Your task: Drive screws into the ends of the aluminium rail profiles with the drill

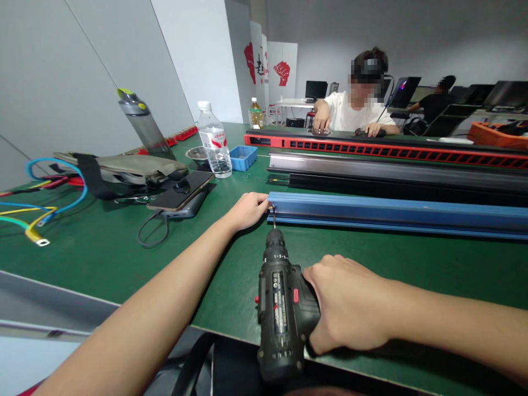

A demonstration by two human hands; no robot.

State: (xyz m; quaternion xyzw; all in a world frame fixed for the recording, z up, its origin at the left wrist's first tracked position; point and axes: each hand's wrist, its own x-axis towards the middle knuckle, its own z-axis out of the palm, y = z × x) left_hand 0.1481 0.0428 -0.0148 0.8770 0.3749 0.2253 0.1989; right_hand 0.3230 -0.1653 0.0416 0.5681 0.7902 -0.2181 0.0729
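In the head view, my right hand (350,302) is wrapped round the grip of a black cordless drill (280,308), which points away from me. The drill's thin bit (274,217) reaches up to the left end of a long blue metal rail (391,214) lying on the table. A small screw-like piece (272,207) shows at the bit's tip, too small to make out fully. My left hand (249,210) is closed at that same end of the rail, its fingertips partly hidden behind the edge.
Behind the blue rail lie a grey metal rail (371,168), a black strip (350,186) and a red-black bar (371,146). A co-worker (350,110) handles that bar. To the left are a water bottle (215,143), blue bin (243,158), phone (181,191) and cables (37,212).
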